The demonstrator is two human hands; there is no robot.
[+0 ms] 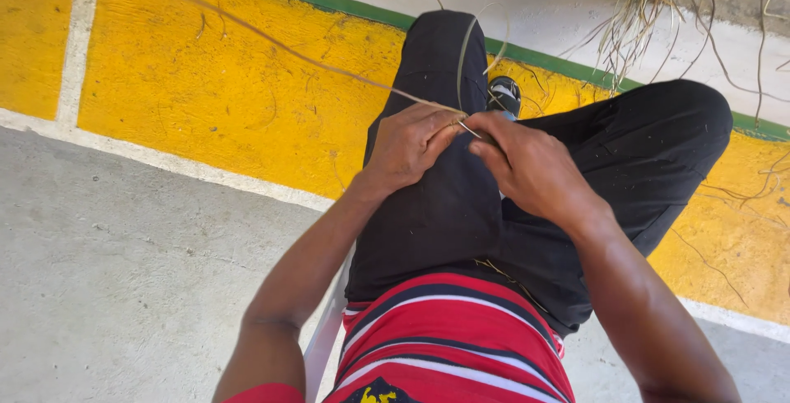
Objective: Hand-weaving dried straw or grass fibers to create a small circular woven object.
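Note:
My left hand (409,146) and my right hand (527,164) meet over my left thigh, fingertips pinched together on thin dry plant fibres (461,111). One long straw-coloured strand (271,41) runs taut from the pinch up to the far left. A shorter strand (462,57) curls upward over my knee. I sit with legs in black trousers (444,205), and I wear a red, black and white striped shirt (444,337).
The floor is yellow painted concrete (206,90) with white lines and a green stripe (329,0), grey concrete (123,271) nearer me. A bundle of dry fibres (650,8) lies at the top right. A black shoe (504,93) shows between my knees. A white chair edge (322,345) is under me.

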